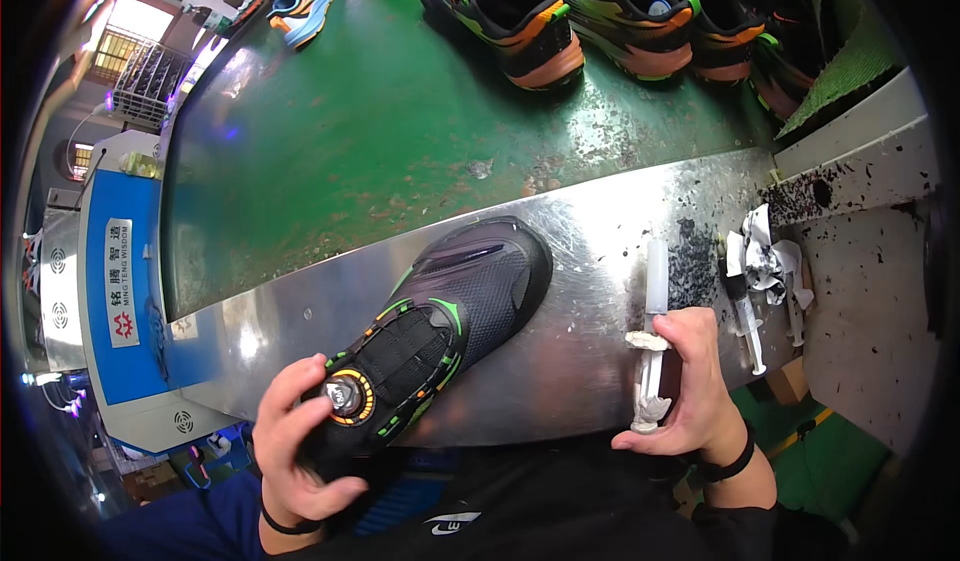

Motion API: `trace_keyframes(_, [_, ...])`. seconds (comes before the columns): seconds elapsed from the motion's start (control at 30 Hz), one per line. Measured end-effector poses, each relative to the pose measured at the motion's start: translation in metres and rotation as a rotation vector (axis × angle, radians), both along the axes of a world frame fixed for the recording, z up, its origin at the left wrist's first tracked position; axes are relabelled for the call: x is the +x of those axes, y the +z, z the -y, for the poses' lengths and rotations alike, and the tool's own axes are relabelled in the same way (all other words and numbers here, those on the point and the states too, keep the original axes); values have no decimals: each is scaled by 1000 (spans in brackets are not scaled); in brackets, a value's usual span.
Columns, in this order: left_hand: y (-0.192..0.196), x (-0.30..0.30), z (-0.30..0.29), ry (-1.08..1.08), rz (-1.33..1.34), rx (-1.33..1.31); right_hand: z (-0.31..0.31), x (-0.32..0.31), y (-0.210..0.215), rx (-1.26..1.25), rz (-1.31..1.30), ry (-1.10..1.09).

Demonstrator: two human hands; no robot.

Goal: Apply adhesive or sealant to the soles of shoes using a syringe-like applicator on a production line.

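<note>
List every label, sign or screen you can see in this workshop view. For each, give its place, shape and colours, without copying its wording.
Machine label: far left, on the blue machine panel; tall white rectangle, red emblem, dark characters.
Small sticker: left end of the steel bench; pale, worn square.
No screens in view.

The black shoe has a matt mesh-cloth upper with a smoother, faintly shiny toe. Its round dial looks like glossy metal and plastic. The syringe is translucent plastic, crusted white. The desk is scuffed, reflective sheet metal beside a worn green belt.
</note>
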State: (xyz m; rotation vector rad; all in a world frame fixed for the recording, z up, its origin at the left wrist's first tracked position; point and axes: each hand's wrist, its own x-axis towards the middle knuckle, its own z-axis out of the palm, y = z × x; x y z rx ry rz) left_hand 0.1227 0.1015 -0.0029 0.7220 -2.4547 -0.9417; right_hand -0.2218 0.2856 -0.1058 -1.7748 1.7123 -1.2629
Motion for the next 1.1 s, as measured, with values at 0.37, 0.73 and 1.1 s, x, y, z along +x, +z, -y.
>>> trace_keyframes(0.37, [-13, -32, 19, -154, 174, -212, -48, -19, -3, 93, 507, -17])
trace_keyframes(0.73, [-3, -22, 22, -35, 331, -272, -58, -10, 17, 434, 698, -78])
trace_keyframes(1.1, [-3, -32, 31, -139, 212, -246, -57, 11, 22, 76, 1169, -63])
